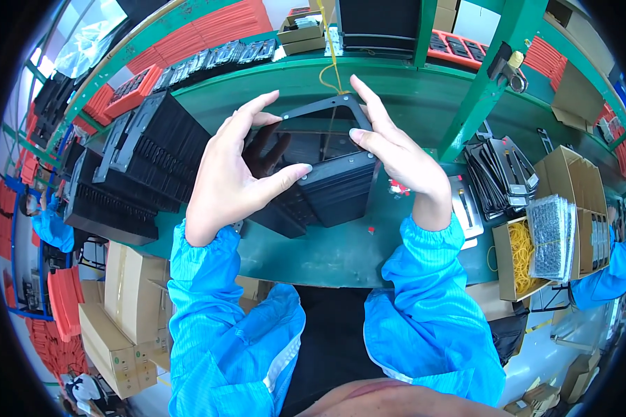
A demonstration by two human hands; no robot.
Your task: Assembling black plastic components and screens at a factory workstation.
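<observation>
Nearest to the person, two blue sleeves [424, 313] came in from the lower edge over the near rim of the green worktop [341, 254]. Brown cartons [129, 306] stood on the floor at the near left.

Above the worktop's middle, both hands held a stack of black trays [327, 187], which was lifted and tilted. The left hand [233, 177] had its grip closed on the stack's left side, with the thumb pressed along the near edge of the top tray and the fingers over its far left corner. The right hand [396, 153] grasped the right side, with the fingers stretched flat over a thin dark frame [327, 111] lying on top of the stack.

To the right, a box of yellow rubber bands [518, 254] stood near a bubble-wrapped pack [553, 233], and black parts [501, 174] lay in a fan a little farther. To the left, tall piles of black trays [129, 174] stood on the worktop.

Farthest, red trays [215, 31] filled the shelf behind a green rail.
</observation>
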